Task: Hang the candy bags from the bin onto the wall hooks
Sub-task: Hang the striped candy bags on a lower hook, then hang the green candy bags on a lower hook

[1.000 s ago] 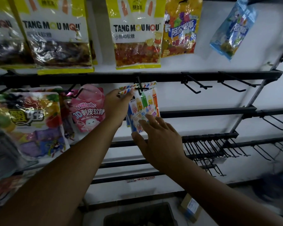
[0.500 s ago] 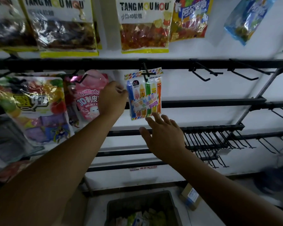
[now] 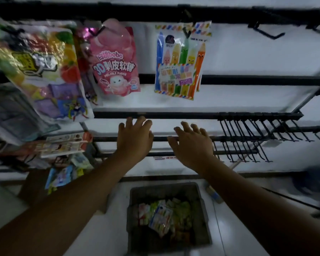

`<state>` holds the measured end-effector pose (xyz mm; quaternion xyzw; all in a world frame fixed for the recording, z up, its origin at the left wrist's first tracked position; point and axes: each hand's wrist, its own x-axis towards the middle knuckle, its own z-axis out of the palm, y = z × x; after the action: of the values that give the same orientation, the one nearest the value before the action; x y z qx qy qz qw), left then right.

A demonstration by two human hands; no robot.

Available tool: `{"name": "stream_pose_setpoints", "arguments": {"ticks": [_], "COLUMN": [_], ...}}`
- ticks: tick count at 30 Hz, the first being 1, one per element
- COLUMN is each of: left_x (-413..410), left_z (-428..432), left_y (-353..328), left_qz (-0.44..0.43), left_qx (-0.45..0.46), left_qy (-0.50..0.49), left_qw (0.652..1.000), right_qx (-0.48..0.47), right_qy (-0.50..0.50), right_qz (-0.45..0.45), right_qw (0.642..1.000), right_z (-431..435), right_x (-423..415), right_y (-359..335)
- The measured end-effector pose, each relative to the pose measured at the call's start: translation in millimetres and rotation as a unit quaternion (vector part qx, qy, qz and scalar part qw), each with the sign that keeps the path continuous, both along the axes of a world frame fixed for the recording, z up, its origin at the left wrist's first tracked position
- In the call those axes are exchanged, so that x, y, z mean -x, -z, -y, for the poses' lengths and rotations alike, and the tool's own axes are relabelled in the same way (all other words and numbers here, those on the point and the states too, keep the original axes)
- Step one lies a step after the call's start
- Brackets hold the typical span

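A crayon-print candy bag (image 3: 180, 61) hangs from a black wall hook (image 3: 186, 33) on the top rail, free of both hands. My left hand (image 3: 134, 136) and my right hand (image 3: 191, 141) hover below it in front of the lower rails, fingers spread and holding nothing. On the floor beneath them stands a dark bin (image 3: 137, 196) with several candy bags (image 3: 162, 217) lying inside. A pink candy bag (image 3: 115, 60) hangs to the left of the crayon bag.
A large fruit-print bag (image 3: 39, 69) and more packets (image 3: 63, 145) hang at the left. Bare hooks (image 3: 266, 34) stick out at the upper right, and a dense row of empty hooks (image 3: 251, 137) fills the right rails. A small box (image 3: 213, 194) lies beside the bin.
Both hands have let go of the crayon bag and dropped below it with fingers spread. The view has tilted down, bringing the whole bin into sight.
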<state>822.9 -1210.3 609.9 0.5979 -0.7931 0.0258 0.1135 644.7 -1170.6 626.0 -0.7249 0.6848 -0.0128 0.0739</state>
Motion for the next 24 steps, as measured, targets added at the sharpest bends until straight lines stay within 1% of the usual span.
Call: {"name": "stream_pose_setpoints", "arguments": {"ticks": [4, 7, 10, 15, 18, 21, 24], "left_x": [-6.1, -7.6, -6.7, -10.1, -10.5, -8.3, -5.4], "left_z": [-15.1, -27.0, -37.5, -53.3, -61.9, -71.3, -82.1], "left_y": [37.7, 65.7, 95.7, 148.4, 180.5, 213.6, 246.4], "left_qz": [0.060, 0.074, 0.085, 0.081, 0.080, 0.054, 0.063], "left_qx": [-0.046, -0.082, -0.131, -0.208, -0.238, -0.288, -0.306], "left_qy": [0.012, 0.012, 0.006, 0.001, 0.011, -0.012, -0.013], "left_qw": [0.997, 0.994, 0.988, 0.975, 0.968, 0.956, 0.950], "right_qx": [-0.035, -0.062, -0.104, -0.168, -0.188, -0.212, -0.233], "right_qy": [0.003, 0.007, 0.012, -0.001, 0.002, 0.001, -0.015], "right_qz": [-0.004, -0.019, -0.014, -0.028, -0.027, -0.032, -0.038], "right_qw": [0.999, 0.998, 0.994, 0.985, 0.982, 0.977, 0.971], "right_z": [-4.6, -11.0, -20.0, -34.4, -45.1, -55.8, -67.2], "right_x": [-3.5, -6.1, -9.9, -13.0, -12.3, -14.1, -15.3], "right_y": [40.0, 71.3, 103.5, 163.3, 198.3, 233.3, 272.2]}}
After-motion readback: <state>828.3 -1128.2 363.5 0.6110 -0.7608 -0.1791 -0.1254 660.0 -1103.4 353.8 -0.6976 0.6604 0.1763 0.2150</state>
